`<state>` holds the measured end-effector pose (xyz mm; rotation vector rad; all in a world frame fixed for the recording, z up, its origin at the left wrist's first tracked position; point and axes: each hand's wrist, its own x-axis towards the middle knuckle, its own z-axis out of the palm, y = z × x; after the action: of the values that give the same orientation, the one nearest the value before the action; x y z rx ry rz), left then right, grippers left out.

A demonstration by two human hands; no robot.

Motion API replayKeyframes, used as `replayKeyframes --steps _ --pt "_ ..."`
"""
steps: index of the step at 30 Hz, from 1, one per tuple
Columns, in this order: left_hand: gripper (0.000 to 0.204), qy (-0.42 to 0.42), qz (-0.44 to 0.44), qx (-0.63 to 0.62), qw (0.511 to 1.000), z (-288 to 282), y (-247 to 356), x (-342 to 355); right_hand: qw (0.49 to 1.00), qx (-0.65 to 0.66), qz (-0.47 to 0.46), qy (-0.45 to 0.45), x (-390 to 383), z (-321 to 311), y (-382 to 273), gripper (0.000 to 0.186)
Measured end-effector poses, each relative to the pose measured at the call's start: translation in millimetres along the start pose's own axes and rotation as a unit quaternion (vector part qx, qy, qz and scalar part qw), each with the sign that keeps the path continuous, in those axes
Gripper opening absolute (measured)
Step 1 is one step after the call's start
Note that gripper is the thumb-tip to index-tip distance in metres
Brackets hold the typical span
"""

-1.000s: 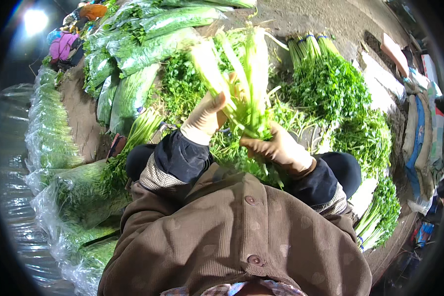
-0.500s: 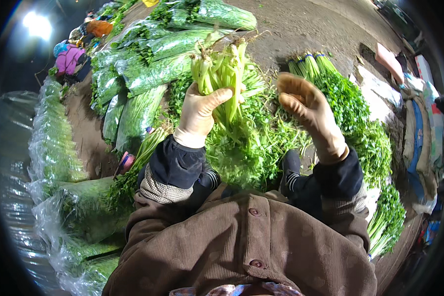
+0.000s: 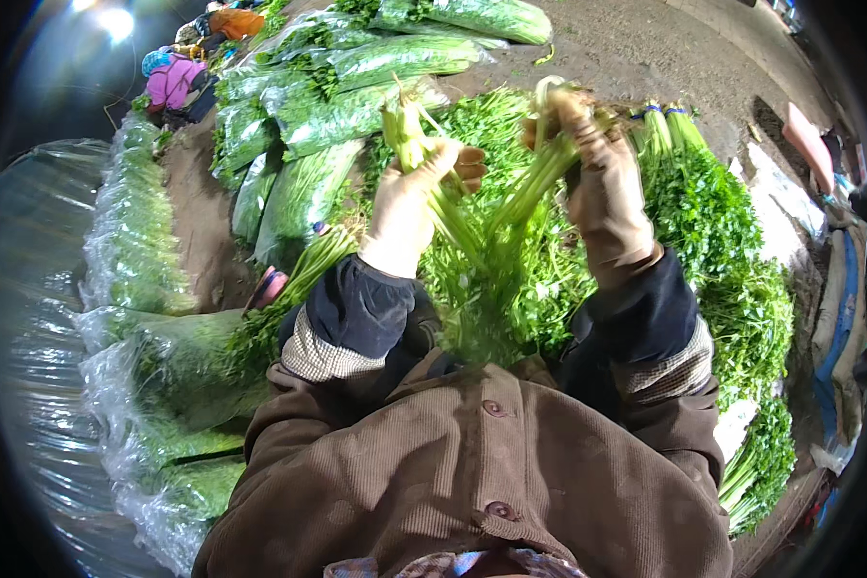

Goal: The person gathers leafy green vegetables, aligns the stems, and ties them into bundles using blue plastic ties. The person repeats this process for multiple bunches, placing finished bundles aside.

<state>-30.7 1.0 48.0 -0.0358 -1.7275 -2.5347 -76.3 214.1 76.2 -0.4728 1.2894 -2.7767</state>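
My gloved left hand [image 3: 405, 207] is closed around pale celery stalks [image 3: 405, 130] with a trimmed-looking top end upward. My gloved right hand [image 3: 602, 197], raised to the right, grips separate stalks [image 3: 549, 159] that slant down toward the other stalks, forming a V over my lap. Their leafy ends hang blurred below my hands. Behind them is a loose heap of celery [image 3: 491, 125]. To the right lie banded celery bunches [image 3: 703, 193].
Bagged celery [image 3: 328, 125] is piled ahead and left. Plastic-wrapped bunches [image 3: 135, 250] line the left side, with a small pink object [image 3: 270, 287] nearer me. A person in pink [image 3: 173, 87] and another in orange [image 3: 231, 24] are at upper left. Folded sacks [image 3: 843, 318] lie right.
My right hand, open half a second ago, has risen and closed on some stalks, spreading them rightward from those in my left hand. My left hand has shifted slightly right, still gripping.
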Motion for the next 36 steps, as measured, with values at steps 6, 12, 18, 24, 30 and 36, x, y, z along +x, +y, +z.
replayKeyframes --steps 6,12,18,24,30,36 --pt "0.017 0.068 0.054 0.107 0.991 4.2 8.9 20.4 0.972 -0.094 -0.072 0.205 23.0 -31.9 -17.4 0.018" --pt "0.021 -0.048 -0.013 0.047 0.998 61.1 -39.0 18.6 0.994 0.094 0.015 0.045 -0.6 -11.3 29.2 0.021" --pt "0.034 -0.032 -0.003 0.085 0.996 66.7 -47.2 17.7 0.996 0.081 0.04 0.006 -8.4 -2.7 29.6 0.033" --pt "0.04 -0.04 0.015 0.161 0.986 66.9 -32.8 5.3 0.992 0.085 0.095 -0.006 -5.8 -9.3 15.8 0.021" --pt "0.028 0.079 0.1 0.143 0.982 56.5 -35.6 -0.4 0.986 0.123 0.106 -0.032 -1.0 -16.9 14.7 0.021" --pt "0.023 0.011 0.167 0.307 0.937 51.7 -41.6 2.1 0.992 0.087 0.091 0.002 -5.7 -11.4 8.9 0.023"
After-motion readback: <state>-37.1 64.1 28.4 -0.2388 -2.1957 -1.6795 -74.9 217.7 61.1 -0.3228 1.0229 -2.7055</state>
